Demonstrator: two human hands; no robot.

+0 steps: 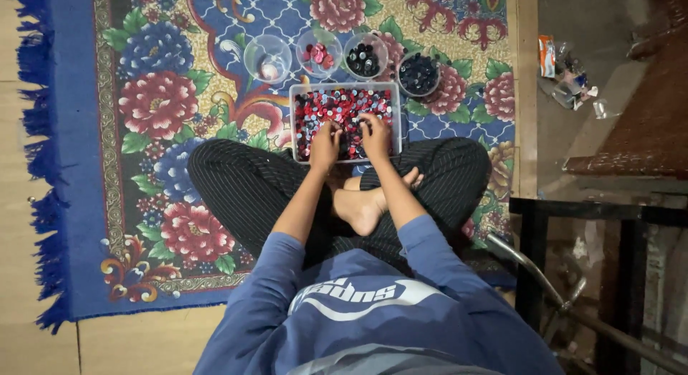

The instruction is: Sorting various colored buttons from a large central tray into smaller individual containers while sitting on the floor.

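Observation:
A clear rectangular tray (295, 110) full of small red, blue and black buttons sits on the rug in front of my crossed legs. My left hand (325, 145) rests in the tray's near left part, fingers down among the buttons. My right hand (375, 137) is beside it in the near middle, fingers curled into the pile. Whether either hand pinches a button is hidden. Beyond the tray stand several clear cups: an almost empty cup (267, 58), a cup with pink buttons (319, 52), a cup with black buttons (365, 57) and a cup with dark blue buttons (418, 74).
I sit cross-legged on a blue floral rug (158, 102) with a fringe at left. A black metal frame (573, 217) and a brown woven seat (645, 124) stand at right. Small litter (566, 81) lies on the bare floor beyond them.

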